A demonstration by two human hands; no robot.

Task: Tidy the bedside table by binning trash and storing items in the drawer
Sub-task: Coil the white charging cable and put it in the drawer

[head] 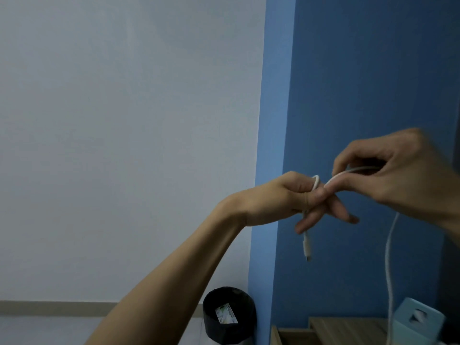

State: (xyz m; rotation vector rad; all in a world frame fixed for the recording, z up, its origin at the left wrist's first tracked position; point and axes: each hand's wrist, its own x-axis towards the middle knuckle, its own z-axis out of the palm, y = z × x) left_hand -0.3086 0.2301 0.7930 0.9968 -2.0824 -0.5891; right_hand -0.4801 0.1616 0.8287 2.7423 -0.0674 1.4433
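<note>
A white charging cable (388, 247) is held up in front of the blue wall. My left hand (293, 197) grips it near one end, with a loop over the fingers and the plug (306, 247) dangling below. My right hand (395, 170) pinches the cable a little to the right and higher. The rest of the cable hangs down from my right hand toward the wooden bedside table (348, 329) at the bottom right.
A black bin (229, 314) with a piece of printed packaging inside stands on the floor left of the table. A light blue object (418, 319) sits on the table at the bottom right. A pale wall fills the left.
</note>
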